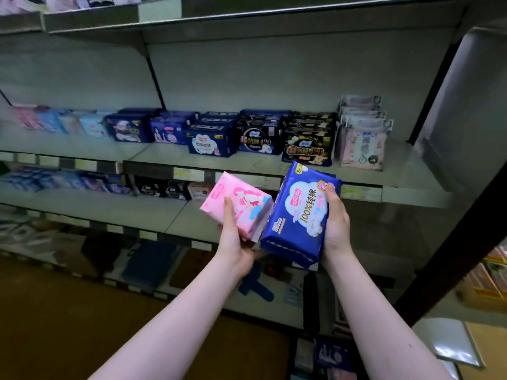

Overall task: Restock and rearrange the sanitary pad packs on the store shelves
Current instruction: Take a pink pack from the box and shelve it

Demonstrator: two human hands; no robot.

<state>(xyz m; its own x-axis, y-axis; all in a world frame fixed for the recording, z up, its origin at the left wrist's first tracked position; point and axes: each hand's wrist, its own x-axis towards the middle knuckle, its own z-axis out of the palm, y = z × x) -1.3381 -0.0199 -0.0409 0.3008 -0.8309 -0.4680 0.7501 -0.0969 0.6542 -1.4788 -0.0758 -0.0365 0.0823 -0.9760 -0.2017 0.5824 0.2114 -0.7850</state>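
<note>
Left hand (233, 237): holds a pink pack (241, 204) from below, thumb laid across its printed face; the fingers are wrapped under the pack and mostly hidden.
Right hand (336, 226): grips a blue pack (299, 218) by its right edge, thumb pressed on the top corner; the fingers are behind the pack, out of sight.
Held packs: side by side in front of the shelving, the pink pack's right end touching or just beside the blue pack's left edge; both are tilted, and neither rests on a shelf.
Middle shelf (247, 163): rows of packs stand towards the back, with a bare strip along the front.
Middle shelf, left end: pale pink and light blue packs (63, 122), blurred.
Middle shelf, centre: dark blue packs (208, 141), then black packs (259, 138) and black-and-gold packs (307, 146), each kind in a row running front to back.
Middle shelf, right end: pale pink pouches (362, 144), upright, one behind another.
Lower shelf (109, 207): blue and purple packs (68, 181) at the left and small black packs (162, 187) beside them, set well back.
Top shelf (247, 20): only its underside and a few pale packs at the far left show.
</note>
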